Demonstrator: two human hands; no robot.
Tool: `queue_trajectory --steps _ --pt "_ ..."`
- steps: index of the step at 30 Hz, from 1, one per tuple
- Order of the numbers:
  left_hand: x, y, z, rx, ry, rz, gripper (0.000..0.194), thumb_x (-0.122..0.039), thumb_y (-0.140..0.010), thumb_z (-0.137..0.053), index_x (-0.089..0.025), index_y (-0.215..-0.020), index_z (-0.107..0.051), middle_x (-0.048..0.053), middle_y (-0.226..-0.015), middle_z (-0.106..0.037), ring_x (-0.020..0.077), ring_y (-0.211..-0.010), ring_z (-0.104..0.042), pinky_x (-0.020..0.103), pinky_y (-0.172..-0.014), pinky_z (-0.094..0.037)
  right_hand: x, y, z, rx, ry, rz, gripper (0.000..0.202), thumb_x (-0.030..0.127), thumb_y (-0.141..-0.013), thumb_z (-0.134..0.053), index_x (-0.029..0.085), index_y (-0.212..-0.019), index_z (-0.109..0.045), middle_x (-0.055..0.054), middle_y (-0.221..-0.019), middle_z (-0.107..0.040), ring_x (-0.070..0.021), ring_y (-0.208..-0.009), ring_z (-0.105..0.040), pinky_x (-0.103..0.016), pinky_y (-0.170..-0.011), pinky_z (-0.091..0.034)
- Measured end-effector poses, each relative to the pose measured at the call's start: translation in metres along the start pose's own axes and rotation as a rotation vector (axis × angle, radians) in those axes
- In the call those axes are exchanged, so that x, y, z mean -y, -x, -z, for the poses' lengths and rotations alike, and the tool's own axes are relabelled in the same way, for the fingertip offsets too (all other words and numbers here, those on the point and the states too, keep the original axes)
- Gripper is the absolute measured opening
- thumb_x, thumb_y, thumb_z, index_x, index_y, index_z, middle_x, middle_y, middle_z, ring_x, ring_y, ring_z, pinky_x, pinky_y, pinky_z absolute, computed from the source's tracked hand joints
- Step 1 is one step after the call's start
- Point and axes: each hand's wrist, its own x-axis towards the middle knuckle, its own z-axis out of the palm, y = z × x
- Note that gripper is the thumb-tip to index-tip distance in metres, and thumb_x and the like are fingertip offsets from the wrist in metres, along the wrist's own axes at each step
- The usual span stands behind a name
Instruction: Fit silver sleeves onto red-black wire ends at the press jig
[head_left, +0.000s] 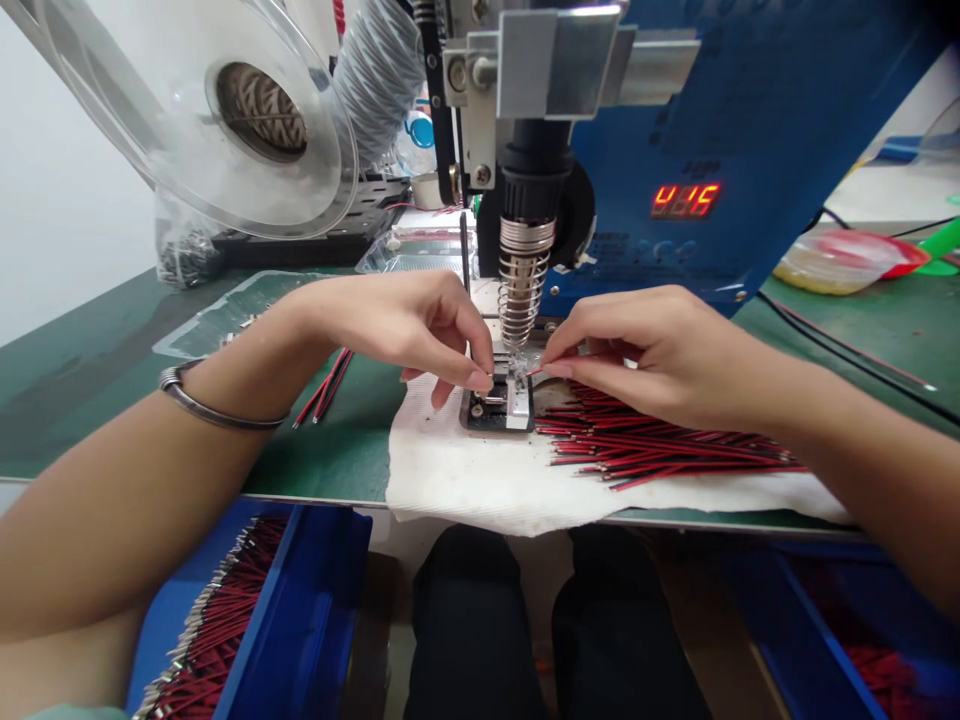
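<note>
My left hand (420, 335) pinches thumb and forefinger together at the left side of a small black fixture (495, 418). Whatever lies between those fingertips is too small to make out. A thin metal pin-like part (493, 400) shows just below them on the fixture. From the right, my right hand (645, 350) grips a red wire (535, 372) between thumb and forefinger, its end at the fixture's light metal block (518, 398). Directly above hangs a soldering head with a coil spring (523, 270). Under my right hand lies a pile of red and black wires (622, 440).
A blue machine (720, 120) with a lit red display stands behind. A clear round fume hood (187, 120) hangs at upper left. White cloth (480, 490) lies under the fixture. Below the table edge, a blue bin (262, 610) holds wires with metal ends; another bin (817, 620) sits right.
</note>
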Motion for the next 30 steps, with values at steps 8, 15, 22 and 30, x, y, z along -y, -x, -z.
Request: queue_trajectory --steps 8,15,22,30 --pt "0.005 -0.003 -0.004 -0.039 0.000 -0.003 0.019 -0.032 -0.088 -0.074 -0.017 -0.088 -0.085 0.006 -0.065 -0.078 0.0156 -0.050 -0.067 0.025 -0.048 -0.047 -0.002 0.001 -0.005 -0.070 0.055 0.129 0.012 0.021 -0.107 -0.065 0.022 -0.100 -0.075 -0.003 -0.088 -0.075 -0.0167 -0.074 -0.067 -0.031 -0.069 -0.050" --pt "0.003 -0.001 -0.002 -0.035 -0.013 -0.006 0.018 -0.032 -0.089 -0.073 -0.018 -0.082 -0.083 0.002 -0.059 -0.075 0.0124 -0.048 -0.062 0.022 -0.047 -0.040 0.001 0.001 -0.010 -0.115 0.081 0.113 0.013 0.019 -0.106 -0.066 0.018 -0.099 -0.077 -0.003 -0.088 -0.079 -0.0157 -0.070 -0.067 -0.030 -0.069 -0.050" --pt "0.002 -0.002 -0.003 -0.012 -0.013 0.013 0.021 -0.031 -0.091 -0.073 -0.019 -0.077 -0.080 0.003 -0.061 -0.076 0.0136 -0.052 -0.063 0.023 -0.051 -0.043 0.008 -0.001 -0.012 -0.055 0.098 -0.020 0.019 0.024 -0.104 -0.060 0.024 -0.100 -0.079 -0.006 -0.097 -0.083 -0.0242 -0.080 -0.075 -0.038 -0.073 -0.054" --pt "0.000 -0.002 -0.003 -0.014 0.013 0.010 0.019 -0.029 -0.091 -0.073 -0.017 -0.078 -0.080 0.005 -0.063 -0.076 0.0131 -0.050 -0.059 0.025 -0.053 -0.042 0.010 0.001 -0.015 -0.076 0.146 -0.116 0.019 0.028 -0.105 -0.060 0.022 -0.105 -0.078 -0.008 -0.102 -0.082 -0.0252 -0.086 -0.075 -0.036 -0.075 -0.052"
